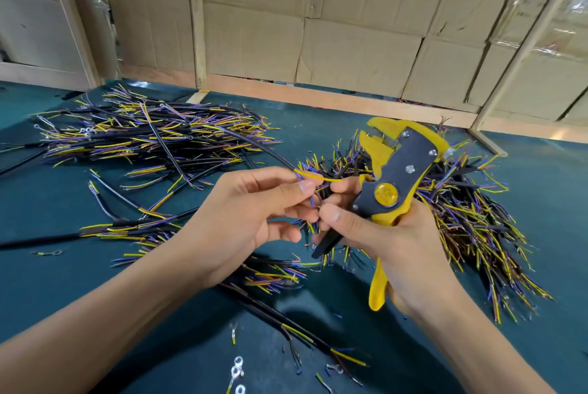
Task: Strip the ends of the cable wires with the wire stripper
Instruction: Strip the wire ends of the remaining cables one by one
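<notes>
Head view: a green work surface (pixel 95 218) is seen below a wall of cardboard sheets (pixel 350 27), with a large heap of cut cables (pixel 152 135) spread at the far left and a second heap (pixel 471 212) lying at the right, behind the tool. A yellow and grey wire stripper (pixel 391 183) is gripped in the right hand (pixel 391 241), its handles enclosed by curled fingers and its open head raised clear of any wire. One black cable (pixel 254 145) is held above the surface between the two hands; its fanned wire ends are pinched between the thumb and fingers of the left hand (pixel 251 221), and the right thumb is brought against them as well. A yellow wire (pixel 318 175) is left sticking out toward the stripper. Small ring terminals (pixel 237 368) are scattered on the surface at the near edge.

No wire is yet seated in the stripper. Because the thin ends are crowded together, two could be caught at once, or one set too deep, so that strands would probably be nicked. The tool could also slip while that thumb is occupied.
</notes>
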### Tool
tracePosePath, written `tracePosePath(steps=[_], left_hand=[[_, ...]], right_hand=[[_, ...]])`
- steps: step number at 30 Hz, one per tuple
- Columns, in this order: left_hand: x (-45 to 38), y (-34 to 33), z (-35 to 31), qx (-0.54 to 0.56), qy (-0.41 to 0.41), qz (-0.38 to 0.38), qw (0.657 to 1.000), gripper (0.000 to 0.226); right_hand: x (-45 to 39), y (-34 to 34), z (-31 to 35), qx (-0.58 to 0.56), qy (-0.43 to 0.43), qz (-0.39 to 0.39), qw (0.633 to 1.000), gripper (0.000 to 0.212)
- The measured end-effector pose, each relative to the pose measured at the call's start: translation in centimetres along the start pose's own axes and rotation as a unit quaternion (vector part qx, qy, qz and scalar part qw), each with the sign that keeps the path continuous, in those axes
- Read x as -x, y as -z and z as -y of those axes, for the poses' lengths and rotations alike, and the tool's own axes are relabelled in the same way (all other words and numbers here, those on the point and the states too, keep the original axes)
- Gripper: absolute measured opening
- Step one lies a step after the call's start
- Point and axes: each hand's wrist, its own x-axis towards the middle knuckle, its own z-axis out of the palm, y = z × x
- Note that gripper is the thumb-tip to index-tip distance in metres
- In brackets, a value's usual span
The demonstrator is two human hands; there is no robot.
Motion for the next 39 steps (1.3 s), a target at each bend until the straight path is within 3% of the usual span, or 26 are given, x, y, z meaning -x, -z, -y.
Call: tracePosePath(steps=[6, 10, 17, 29, 36, 39], left_hand=[[-0.1, -0.2, 0.1, -0.003, 0.01, 0.01, 1.0, 0.012], [-0.3, -0.2, 0.0, 0.002, 0.014, -0.002, 1.0, 0.035], [-0.3, -0.2, -0.2, 0.062, 0.007, -0.021, 0.998, 0.025], [0.0, -0.2, -0.7, 0.094, -0.046, -0.025, 0.994, 0.028], [0.1, -0.8, 0.2, 0.091, -0.049, -0.085, 0.991, 0.036], [0.2, -0.8, 0.4, 0.099, -0.048, -0.09, 0.99, 0.029]], right_hand=[[0.1, 0.1, -0.2, -0.024, 0.001, 0.006, 1.0, 0.024], [0.0, 0.1, -0.2, -0.041, -0.01, -0.002, 0.999, 0.025], [0.2, -0.1, -0.3, -0.044, -0.037, 0.007, 0.998, 0.01], [0.9, -0.3, -0.9, -0.078, -0.108, 0.143, 0.981, 0.029], [1.0, -0.7, -1.0, -0.083, -0.12, 0.166, 0.975, 0.04], [1.0, -0.8, -1.0, -0.089, -0.123, 0.163, 0.975, 0.041]])
